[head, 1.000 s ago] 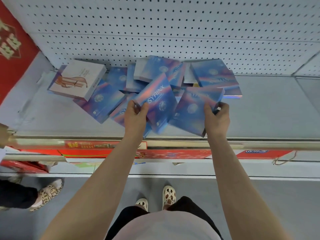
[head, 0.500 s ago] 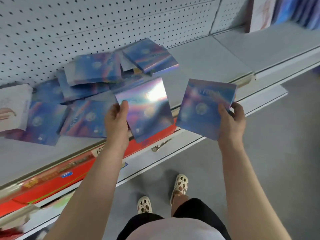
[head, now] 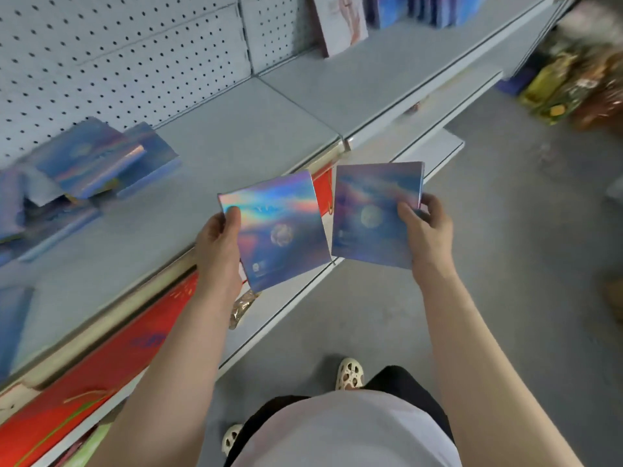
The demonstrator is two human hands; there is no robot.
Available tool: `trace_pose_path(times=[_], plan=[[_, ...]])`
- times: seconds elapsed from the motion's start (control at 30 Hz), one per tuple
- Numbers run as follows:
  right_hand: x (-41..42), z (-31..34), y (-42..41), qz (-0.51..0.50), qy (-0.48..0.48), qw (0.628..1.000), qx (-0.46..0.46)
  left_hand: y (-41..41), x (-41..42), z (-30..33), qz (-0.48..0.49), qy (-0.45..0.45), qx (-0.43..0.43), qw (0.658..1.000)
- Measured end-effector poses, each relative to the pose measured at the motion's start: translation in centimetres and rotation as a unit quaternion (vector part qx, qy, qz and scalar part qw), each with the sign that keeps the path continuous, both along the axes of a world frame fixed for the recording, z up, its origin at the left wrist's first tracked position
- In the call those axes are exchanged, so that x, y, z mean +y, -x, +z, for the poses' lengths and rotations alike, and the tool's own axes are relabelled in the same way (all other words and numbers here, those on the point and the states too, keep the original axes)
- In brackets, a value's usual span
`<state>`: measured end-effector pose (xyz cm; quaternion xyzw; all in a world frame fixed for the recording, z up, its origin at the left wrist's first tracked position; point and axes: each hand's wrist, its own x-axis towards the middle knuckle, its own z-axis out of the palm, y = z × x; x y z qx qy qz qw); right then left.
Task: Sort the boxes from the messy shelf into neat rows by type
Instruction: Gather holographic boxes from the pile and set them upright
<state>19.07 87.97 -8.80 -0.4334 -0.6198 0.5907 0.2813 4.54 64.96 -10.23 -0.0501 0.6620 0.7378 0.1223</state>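
Your left hand [head: 219, 244] grips a holographic blue box [head: 276, 227] by its left edge, thumb on the face, fingers behind; box tilted, held out over the front lip of the shelf [head: 236, 136]. Your right hand [head: 426, 230] grips a second blue box [head: 371, 214] at its right edge, thumb on the front, fingers curled round the side. The two boxes sit just beside each other, near edges almost touching, right one at 3 o'clock from the left one, out past the shelf edge above the floor [head: 505, 264]. The messy pile of blue boxes [head: 97, 163] lies flat and overlapping at 9–10 o'clock on the shelf, against the pegboard [head: 118, 55], blurred. At 12–1 o'clock, on the next shelf section, upright boxes stand in a row: a pale box [head: 340, 21] in front, blue ones [head: 421, 8] behind it. Red packaging [head: 111, 358] lies on the lower shelf at 8 o'clock. Blurred bags [head: 573, 79] at 2 o'clock on the floor.
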Motion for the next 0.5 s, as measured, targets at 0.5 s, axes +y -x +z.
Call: trace_pose_path(times=[0.5], plan=[[23.9, 1.4, 6.9, 0.015, -0.02, 1.0, 0.015, 7.0, 25.4, 1.5, 0.001, -0.046, -0.007, 0.999]])
